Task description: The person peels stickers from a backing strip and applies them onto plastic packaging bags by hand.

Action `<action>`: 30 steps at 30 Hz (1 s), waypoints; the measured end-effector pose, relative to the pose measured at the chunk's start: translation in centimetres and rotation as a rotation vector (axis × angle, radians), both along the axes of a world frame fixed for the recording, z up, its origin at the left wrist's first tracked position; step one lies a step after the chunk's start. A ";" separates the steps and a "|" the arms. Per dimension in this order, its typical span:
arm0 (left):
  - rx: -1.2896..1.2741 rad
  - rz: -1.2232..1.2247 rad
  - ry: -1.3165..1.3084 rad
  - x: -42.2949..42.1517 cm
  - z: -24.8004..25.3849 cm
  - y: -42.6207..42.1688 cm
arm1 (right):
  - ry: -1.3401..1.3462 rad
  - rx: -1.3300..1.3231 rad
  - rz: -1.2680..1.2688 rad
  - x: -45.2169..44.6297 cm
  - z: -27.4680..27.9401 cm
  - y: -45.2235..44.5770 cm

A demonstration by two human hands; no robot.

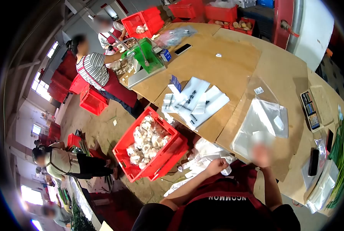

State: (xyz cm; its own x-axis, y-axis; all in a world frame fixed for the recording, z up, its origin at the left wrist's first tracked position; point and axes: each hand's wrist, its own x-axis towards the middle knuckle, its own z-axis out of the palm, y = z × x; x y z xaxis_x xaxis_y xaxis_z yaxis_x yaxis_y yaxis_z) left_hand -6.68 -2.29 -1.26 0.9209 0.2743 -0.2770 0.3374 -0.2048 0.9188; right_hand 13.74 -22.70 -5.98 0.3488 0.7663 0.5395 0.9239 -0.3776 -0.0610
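My left hand (217, 166) is curled closed in front of my apron, and a small whitish piece (226, 170) shows at its fingers, too unclear to name. My right hand (261, 154) rests at the near edge of a stack of clear plastic bags (243, 131), its fingers smeared by blur. Left of my hands, a red crate (126, 168) holds many pale bagged items, which look like mushrooms (150, 140). White plastic sheeting (202, 152) hangs between that crate and the table (233, 54).
Printed bags (195, 102) and a small blue box (175, 84) lie on the table. A green tray (150, 57) sits on a scale, near a phone (183, 49). At right are a calculator-like device (310, 111) and green stalks (342, 154). A co-worker (97, 71) stands across.
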 end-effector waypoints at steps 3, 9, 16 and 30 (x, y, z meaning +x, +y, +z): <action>-0.097 -0.036 -0.076 -0.2 -2.1 0.0 | -0.058 -0.154 -0.043 0.0 0.4 0.4; 0.039 -0.039 0.018 -0.8 -0.1 0.4 | -0.029 -0.062 -0.201 -1.1 4.5 0.2; 0.025 -0.046 0.059 -1.6 -0.3 -0.1 | 0.102 -0.120 -0.306 -1.7 2.2 0.2; 0.053 -0.106 0.128 -1.6 -1.1 0.7 | 0.398 0.152 -0.233 -2.8 3.7 -0.5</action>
State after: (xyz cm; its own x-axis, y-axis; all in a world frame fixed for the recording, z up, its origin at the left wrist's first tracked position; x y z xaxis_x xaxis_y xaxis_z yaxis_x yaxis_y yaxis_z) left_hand -8.30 -1.57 -2.34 0.9035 0.1951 -0.3815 0.4249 -0.2922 0.8568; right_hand 10.94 -23.24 -2.32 0.7035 0.5664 0.4294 0.7099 -0.5311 -0.4626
